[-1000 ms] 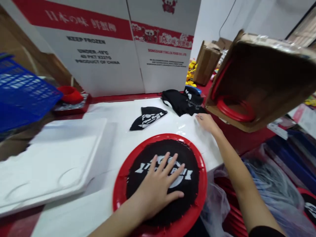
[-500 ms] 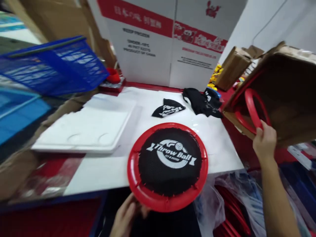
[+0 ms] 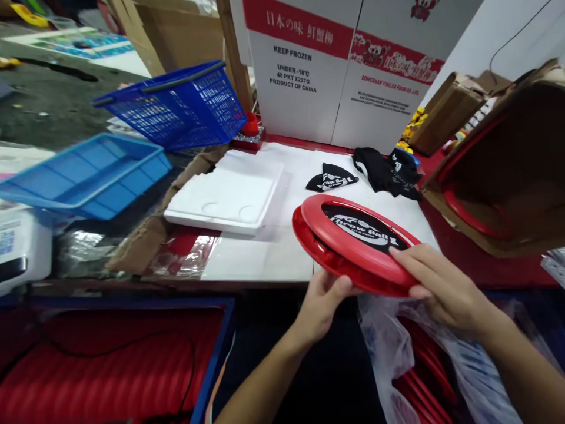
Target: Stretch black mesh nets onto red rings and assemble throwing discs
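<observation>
My left hand point(image 3: 322, 303) grips the near edge of a red-rimmed throw-and-catch disc point(image 3: 305, 242) from below. A second red ring point(image 3: 342, 240) lies over the disc, tilted, with a gap between the two at the left. Through the ring's opening shows black fabric printed "Throw Ball" point(image 3: 366, 228). My right hand point(image 3: 441, 288) is closed on the right side of the red ring, fingers on top. Just beyond, a folded black printed fabric piece point(image 3: 333, 178) and a heap of black fabric pieces point(image 3: 386, 172) lie on the white work surface point(image 3: 260, 259).
A white foam lid point(image 3: 225, 191) lies left, near a light-blue tray point(image 3: 88, 174) and a tilted blue basket point(image 3: 176, 106). Behind stands a white carton point(image 3: 304, 76). An open cardboard box point(image 3: 507, 176) holds red rings. Below are a red-filled bin point(image 3: 110, 365) and bagged red rings point(image 3: 426, 377).
My right hand has brought a red ring from the cardboard box leftward onto the disc. The disc is now tilted and further right in view. The view has turned left.
</observation>
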The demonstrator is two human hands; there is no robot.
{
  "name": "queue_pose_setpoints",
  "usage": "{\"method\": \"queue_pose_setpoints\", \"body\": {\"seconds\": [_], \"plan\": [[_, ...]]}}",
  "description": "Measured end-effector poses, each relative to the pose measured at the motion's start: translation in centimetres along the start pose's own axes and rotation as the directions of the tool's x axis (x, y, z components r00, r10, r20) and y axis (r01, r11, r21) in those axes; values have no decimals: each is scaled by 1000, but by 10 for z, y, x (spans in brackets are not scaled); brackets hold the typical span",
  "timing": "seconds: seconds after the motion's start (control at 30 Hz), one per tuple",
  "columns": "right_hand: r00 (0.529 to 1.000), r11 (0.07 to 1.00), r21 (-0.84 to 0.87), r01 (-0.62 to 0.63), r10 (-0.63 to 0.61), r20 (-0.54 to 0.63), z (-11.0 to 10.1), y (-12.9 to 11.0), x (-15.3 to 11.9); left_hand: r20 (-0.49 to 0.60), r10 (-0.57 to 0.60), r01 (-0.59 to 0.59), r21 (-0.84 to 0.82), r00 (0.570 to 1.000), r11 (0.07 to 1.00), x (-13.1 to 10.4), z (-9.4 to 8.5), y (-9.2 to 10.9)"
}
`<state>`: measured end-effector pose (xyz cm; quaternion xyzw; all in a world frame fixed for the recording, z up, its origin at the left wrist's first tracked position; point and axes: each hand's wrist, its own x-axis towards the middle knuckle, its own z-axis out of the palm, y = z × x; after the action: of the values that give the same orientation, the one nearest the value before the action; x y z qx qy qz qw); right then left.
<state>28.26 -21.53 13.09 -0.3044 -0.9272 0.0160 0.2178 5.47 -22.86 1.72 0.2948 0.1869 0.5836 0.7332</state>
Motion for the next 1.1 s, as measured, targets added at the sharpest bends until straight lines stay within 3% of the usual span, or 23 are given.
{"method": "queue_pose_setpoints", "body": {"seconds": [0.07, 0.13, 0.4, 0.53, 0.67, 0.77, 1.1], "plan": [[998, 997, 46, -63, 62, 31, -14, 1, 4, -137, 62, -64, -13, 989, 998, 6, 3, 10], [990, 988, 77, -131, 127, 64, -22, -2, 6, -177, 71, -75, -16, 982, 997, 6, 9, 15], [977, 971, 126, -202, 209, -47, -40, -13, -11, -61, -36, 29, -118, 997, 993, -7, 47, 20], [959, 958, 123, -259, 270, -88, -48, -20, -11, -73, -3, -7, -143, 997, 990, -6, 66, 20], [949, 947, 95, -307, 312, -44, -52, -35, 8, -83, 72, -80, -103, 994, 991, -7, 82, 10], [956, 946, 142, -292, 295, 4, -53, -44, 17, -90, 85, -93, -82, 992, 992, -11, 85, 6], [953, 930, 240, -280, 299, -46, -46, -56, 14, -91, 53, -58, -55, 994, 997, -21, 77, 6]]}}
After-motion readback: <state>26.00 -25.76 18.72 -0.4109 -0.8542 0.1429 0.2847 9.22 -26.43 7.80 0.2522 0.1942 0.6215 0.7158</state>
